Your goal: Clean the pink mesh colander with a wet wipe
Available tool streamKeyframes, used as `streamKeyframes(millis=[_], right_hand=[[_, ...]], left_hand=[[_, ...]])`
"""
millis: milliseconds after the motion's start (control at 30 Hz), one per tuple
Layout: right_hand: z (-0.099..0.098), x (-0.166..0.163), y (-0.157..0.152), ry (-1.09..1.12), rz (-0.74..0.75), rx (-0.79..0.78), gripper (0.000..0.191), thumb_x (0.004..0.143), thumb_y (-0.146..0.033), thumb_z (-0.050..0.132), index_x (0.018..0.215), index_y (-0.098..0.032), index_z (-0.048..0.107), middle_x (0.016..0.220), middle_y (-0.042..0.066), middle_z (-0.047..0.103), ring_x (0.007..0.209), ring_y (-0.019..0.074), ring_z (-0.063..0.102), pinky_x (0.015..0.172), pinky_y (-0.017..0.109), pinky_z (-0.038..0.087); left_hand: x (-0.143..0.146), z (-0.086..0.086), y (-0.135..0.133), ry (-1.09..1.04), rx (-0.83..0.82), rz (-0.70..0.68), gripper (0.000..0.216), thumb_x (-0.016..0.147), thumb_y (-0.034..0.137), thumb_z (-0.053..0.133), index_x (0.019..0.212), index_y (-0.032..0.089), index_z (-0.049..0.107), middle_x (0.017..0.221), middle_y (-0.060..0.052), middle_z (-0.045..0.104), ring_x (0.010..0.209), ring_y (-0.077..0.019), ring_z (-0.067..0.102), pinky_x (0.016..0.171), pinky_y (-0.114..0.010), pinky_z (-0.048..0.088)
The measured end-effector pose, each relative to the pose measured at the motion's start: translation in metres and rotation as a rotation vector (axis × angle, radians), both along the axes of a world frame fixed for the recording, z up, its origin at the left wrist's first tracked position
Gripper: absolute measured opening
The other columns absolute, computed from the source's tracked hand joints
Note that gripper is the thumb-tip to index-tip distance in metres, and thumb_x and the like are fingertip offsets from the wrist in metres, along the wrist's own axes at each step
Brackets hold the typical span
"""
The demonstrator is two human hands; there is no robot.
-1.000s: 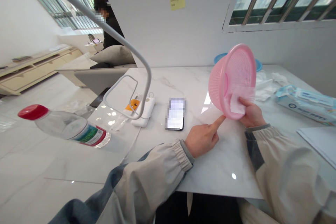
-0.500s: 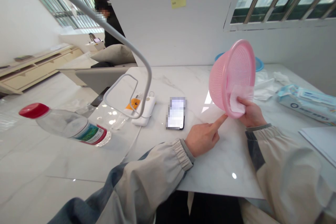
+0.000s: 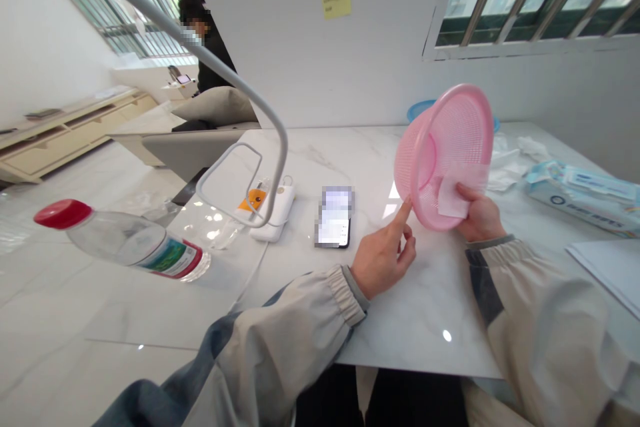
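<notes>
A pink mesh basket (image 3: 450, 140) is tilted on edge above the white marble table (image 3: 430, 320), its hollow side facing me. My right hand (image 3: 480, 217) grips its lower rim, the thumb pressing a white wipe (image 3: 453, 197) against the inside of the mesh. My left hand (image 3: 383, 260) holds nothing. Its index finger is stretched up and touches the basket's lower left rim, while the other fingers are loosely bent.
A phone (image 3: 336, 217) lies left of my hands, beside a white device (image 3: 273, 210) and a bent grey stand (image 3: 240, 87). A red-capped bottle (image 3: 130, 243) lies far left. At right are a wipe pack (image 3: 580, 193), crumpled tissues (image 3: 510, 160), paper (image 3: 610, 270), and a blue basin (image 3: 420, 110) behind. A person (image 3: 207, 47) sits far back.
My left index finger has moved from the basket's bottom edge up and left along the rim. The basket has turned slightly. My right hand keeps the wipe in the same spot.
</notes>
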State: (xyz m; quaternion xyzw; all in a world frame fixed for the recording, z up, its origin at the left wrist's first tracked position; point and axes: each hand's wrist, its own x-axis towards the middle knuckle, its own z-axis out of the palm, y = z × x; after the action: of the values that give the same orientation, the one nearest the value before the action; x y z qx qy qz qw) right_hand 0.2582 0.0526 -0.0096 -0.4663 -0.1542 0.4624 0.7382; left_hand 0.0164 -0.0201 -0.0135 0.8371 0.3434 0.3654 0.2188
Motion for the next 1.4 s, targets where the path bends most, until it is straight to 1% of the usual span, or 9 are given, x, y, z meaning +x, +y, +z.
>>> streamKeyframes(millis=[167,333,467,533,600,700,800,967,1400], right_hand=[[0.001,-0.001,-0.001,0.012,-0.003,0.001,0.029,0.095,-0.005,0.058,0.111,-0.016,0.079,0.123,0.009,0.08,0.104,0.0193,0.08,0.101,0.033,0.067],[0.006,-0.003,-0.003,-0.005,0.068,-0.055,0.029,0.093,-0.005,0.058,0.108,-0.017,0.08,0.111,0.008,0.082,0.102,0.0219,0.08,0.095,0.034,0.07],[0.009,-0.007,-0.003,-0.005,0.09,-0.075,0.033,0.091,-0.002,0.057,0.108,-0.019,0.079,0.106,0.005,0.083,0.102,0.0206,0.08,0.094,0.033,0.071],[0.01,-0.008,-0.003,-0.008,0.094,-0.095,0.033,0.09,-0.001,0.057,0.107,-0.019,0.079,0.105,0.005,0.083,0.099,0.0198,0.08,0.091,0.032,0.071],[0.011,-0.008,-0.003,-0.015,0.097,-0.118,0.031,0.09,-0.001,0.058,0.105,-0.018,0.079,0.103,0.006,0.082,0.093,0.0193,0.08,0.085,0.031,0.072],[0.01,-0.006,-0.004,-0.042,0.091,-0.126,0.027,0.089,-0.001,0.061,0.102,-0.016,0.079,0.103,0.007,0.082,0.089,0.0199,0.079,0.082,0.031,0.072],[0.009,-0.005,-0.004,-0.073,0.093,-0.113,0.027,0.089,-0.002,0.063,0.103,-0.017,0.08,0.104,0.006,0.082,0.089,0.0192,0.079,0.083,0.031,0.072],[0.01,-0.006,-0.006,-0.082,0.096,-0.089,0.027,0.089,-0.001,0.063,0.101,-0.016,0.081,0.101,0.007,0.082,0.085,0.0186,0.079,0.081,0.029,0.072],[0.008,-0.003,-0.005,-0.083,0.048,-0.093,0.026,0.088,-0.001,0.064,0.104,-0.014,0.08,0.107,0.009,0.082,0.089,0.0204,0.079,0.084,0.031,0.072]], left_hand=[[0.001,-0.003,0.003,-0.062,0.062,0.03,0.08,0.108,0.024,0.05,0.175,0.03,0.006,0.11,0.001,0.073,0.077,-0.0113,0.066,0.073,-0.026,0.056],[0.0,-0.005,0.007,-0.117,0.248,0.135,0.069,0.109,0.023,0.053,0.171,0.029,0.025,0.1,0.0,0.069,0.083,-0.0154,0.065,0.081,-0.031,0.058],[0.0,-0.004,0.008,-0.17,0.303,0.189,0.067,0.108,0.029,0.061,0.168,0.026,0.031,0.096,0.001,0.066,0.083,-0.0169,0.063,0.082,-0.033,0.058],[0.0,-0.002,0.009,-0.215,0.342,0.219,0.068,0.107,0.032,0.065,0.166,0.025,0.034,0.106,-0.004,0.066,0.094,-0.0193,0.065,0.088,-0.037,0.06],[0.0,0.001,0.009,-0.248,0.389,0.261,0.069,0.105,0.031,0.068,0.165,0.026,0.036,0.128,-0.012,0.064,0.117,-0.0249,0.065,0.098,-0.044,0.061],[-0.001,0.004,0.01,-0.25,0.443,0.305,0.073,0.102,0.027,0.068,0.166,0.027,0.034,0.158,-0.019,0.048,0.149,-0.0333,0.051,0.109,-0.052,0.06],[-0.001,0.004,0.011,-0.232,0.447,0.279,0.079,0.103,0.023,0.066,0.171,0.029,0.026,0.169,-0.02,0.04,0.16,-0.0354,0.042,0.116,-0.058,0.056],[-0.002,0.004,0.012,-0.256,0.445,0.186,0.085,0.103,0.025,0.068,0.173,0.027,0.019,0.172,-0.021,0.038,0.164,-0.0346,0.038,0.123,-0.059,0.052],[-0.001,0.004,0.012,-0.269,0.453,0.206,0.08,0.1,0.025,0.072,0.167,0.025,0.028,0.159,-0.021,0.049,0.151,-0.0346,0.052,0.118,-0.061,0.055]])
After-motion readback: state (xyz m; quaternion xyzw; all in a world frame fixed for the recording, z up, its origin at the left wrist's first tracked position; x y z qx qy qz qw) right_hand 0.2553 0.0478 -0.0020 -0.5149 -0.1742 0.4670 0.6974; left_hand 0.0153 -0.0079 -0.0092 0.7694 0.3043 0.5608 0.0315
